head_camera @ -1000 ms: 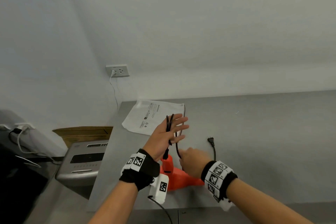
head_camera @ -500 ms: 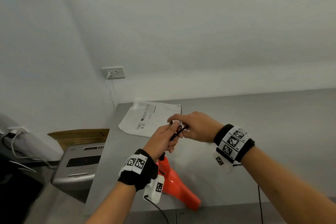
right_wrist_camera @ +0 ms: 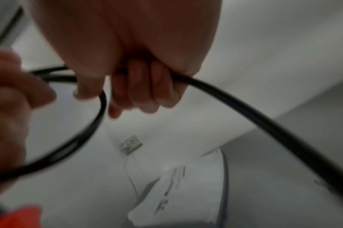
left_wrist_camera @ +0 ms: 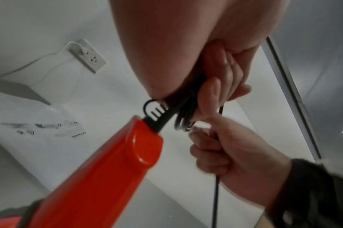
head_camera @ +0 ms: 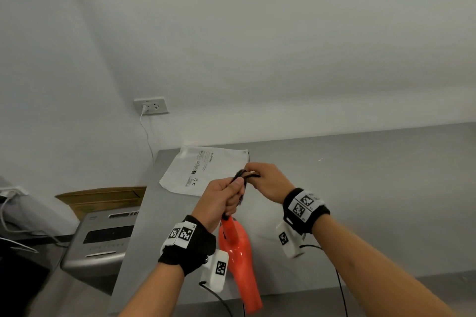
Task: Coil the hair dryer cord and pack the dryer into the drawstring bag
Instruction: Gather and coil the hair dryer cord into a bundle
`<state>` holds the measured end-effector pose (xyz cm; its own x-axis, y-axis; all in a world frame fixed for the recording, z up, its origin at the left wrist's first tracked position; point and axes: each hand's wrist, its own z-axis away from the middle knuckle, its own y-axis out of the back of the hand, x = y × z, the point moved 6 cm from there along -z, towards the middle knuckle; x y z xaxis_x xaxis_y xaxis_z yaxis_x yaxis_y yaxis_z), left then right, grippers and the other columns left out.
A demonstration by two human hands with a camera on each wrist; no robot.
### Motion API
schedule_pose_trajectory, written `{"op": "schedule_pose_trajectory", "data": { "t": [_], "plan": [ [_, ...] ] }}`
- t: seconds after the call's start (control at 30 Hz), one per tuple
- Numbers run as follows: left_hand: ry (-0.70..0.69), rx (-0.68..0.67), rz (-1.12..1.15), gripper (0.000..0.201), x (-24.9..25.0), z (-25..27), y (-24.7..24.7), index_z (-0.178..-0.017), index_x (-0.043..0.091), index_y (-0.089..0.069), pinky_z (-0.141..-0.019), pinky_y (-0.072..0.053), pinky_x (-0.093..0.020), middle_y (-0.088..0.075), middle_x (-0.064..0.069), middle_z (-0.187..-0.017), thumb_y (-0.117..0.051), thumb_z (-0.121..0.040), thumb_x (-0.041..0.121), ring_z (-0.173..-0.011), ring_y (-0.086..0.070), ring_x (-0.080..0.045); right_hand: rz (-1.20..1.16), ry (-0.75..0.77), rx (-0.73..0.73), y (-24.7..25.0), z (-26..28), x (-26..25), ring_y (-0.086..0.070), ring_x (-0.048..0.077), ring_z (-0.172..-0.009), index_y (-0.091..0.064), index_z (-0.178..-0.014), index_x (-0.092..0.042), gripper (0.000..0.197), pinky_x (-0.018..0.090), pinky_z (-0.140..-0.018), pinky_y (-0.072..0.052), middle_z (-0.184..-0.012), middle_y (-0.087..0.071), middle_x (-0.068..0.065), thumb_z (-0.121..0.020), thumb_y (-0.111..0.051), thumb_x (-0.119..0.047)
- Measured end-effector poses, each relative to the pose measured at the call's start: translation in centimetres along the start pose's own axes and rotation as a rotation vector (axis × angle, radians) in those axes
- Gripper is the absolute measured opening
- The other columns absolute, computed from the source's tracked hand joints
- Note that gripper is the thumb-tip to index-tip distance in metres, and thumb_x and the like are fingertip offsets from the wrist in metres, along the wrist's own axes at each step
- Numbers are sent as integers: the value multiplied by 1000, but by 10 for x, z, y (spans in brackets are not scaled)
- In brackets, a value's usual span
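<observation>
Dryer (head_camera: 238, 247) now lifted, cord (head_camera: 243, 177) (several loops) between both hands.

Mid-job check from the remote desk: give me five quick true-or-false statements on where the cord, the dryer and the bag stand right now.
1. The left hand grips loops of the black cord. True.
2. The orange hair dryer is already inside the drawstring bag. False: it hangs below the left hand, outside the bag.
3. The right hand is curled round the cord. True.
4. The bag lies flat on the grey counter. True.
5. The wall outlet has nothing plugged in. False: a white plug and cable sit in it.
</observation>
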<state>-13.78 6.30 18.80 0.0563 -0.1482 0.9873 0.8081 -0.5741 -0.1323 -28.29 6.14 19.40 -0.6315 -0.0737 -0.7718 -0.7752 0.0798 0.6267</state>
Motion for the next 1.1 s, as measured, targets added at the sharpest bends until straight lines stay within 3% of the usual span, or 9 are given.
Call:
{"op": "schedule_pose_trajectory", "data": {
  "t": [0.13, 0.23, 0.37, 0.5, 0.6, 0.73, 0.8, 0.9, 1.1],
  "plan": [
    [-77, 84, 85, 26, 1, -3, 5, -88, 9, -59, -43, -16, -26, -45, -6, -55, -46, -105, 22, -40, -25, -10, -1, -224, 104, -33, 21, 44, -54, 20, -68, -59, -84, -11, 41, 36, -68, -44, -74, -60, 2, -102, -46, -45],
    [-143, 97, 61, 18, 3, -1, 7, -118, 9, -56, -48, -39, -23, -77, -13, -96, -43, -107, 13, -45, -55, -18, 344, -330, -259, -73, 51, 74, -65, 34, -92, -57, -103, -13, 34, 40, -79, -49, -99, -67, 13, -104, -39, -43],
    [-143, 107, -30, 41, -1, -4, 9, -142, 24, -40, -81, -57, -34, -73, -5, -124, -36, -107, 3, -88, -76, -31, 787, -116, -583, -86, 80, 55, -68, 41, -97, -61, -111, -7, 31, 42, -73, -50, -111, -68, 20, -104, -38, -25],
    [-124, 104, -148, 54, -8, -9, 10, -152, 31, -28, -100, -52, -31, -74, -7, -122, -35, -107, 2, -110, -71, -24, 937, 130, -497, -57, 74, 0, -59, 35, -68, -59, -105, -6, 25, 38, -61, -40, -92, -70, 18, -102, -37, -18],
    [-99, 94, -248, 48, -5, -8, 3, -147, 33, -30, -90, -56, -31, -80, -4, -95, -36, -108, 8, -94, -76, -18, 924, 212, -286, -15, 56, -32, -57, 34, -64, -55, -105, -9, 26, 36, -58, -36, -79, -64, 12, -102, -39, -28],
    [-94, 12, -251, 30, -2, -3, -8, -136, 25, -47, -74, -51, -47, -70, -11, -66, -38, -108, 17, -66, -69, -33, 688, 191, -83, 29, 34, -41, -54, 28, -63, -49, -115, -23, 24, 34, -59, -37, -61, -50, -8, -92, -49, -25],
    [-60, -14, -245, 25, -3, -1, -10, -123, 18, -57, -62, -46, -40, -54, -8, -55, -39, -108, 27, -51, -55, -27, 577, 177, -78, 34, 28, -35, -53, 24, -59, -45, -124, -30, 37, 35, -57, -41, -59, -53, -3, -87, -50, -28],
    [17, -69, -152, 45, -5, 3, -18, -91, 4, -60, -44, -31, -25, -34, -2, -51, -36, -107, 39, -43, -31, -14, 436, 164, -164, 28, 23, -27, -54, 18, -58, -48, -130, -39, 48, 32, -60, -45, -61, -56, -1, -83, -56, -37],
    [-1, -116, -127, 35, -4, 6, -22, -71, 15, -51, -43, -21, -20, -31, 6, -54, -52, -104, 27, -44, -24, -8, 291, 147, -211, 21, 17, -18, -55, 8, -56, -65, -83, -19, 9, 33, -61, -48, -63, -63, -2, -84, -56, -21]
  ]
}}
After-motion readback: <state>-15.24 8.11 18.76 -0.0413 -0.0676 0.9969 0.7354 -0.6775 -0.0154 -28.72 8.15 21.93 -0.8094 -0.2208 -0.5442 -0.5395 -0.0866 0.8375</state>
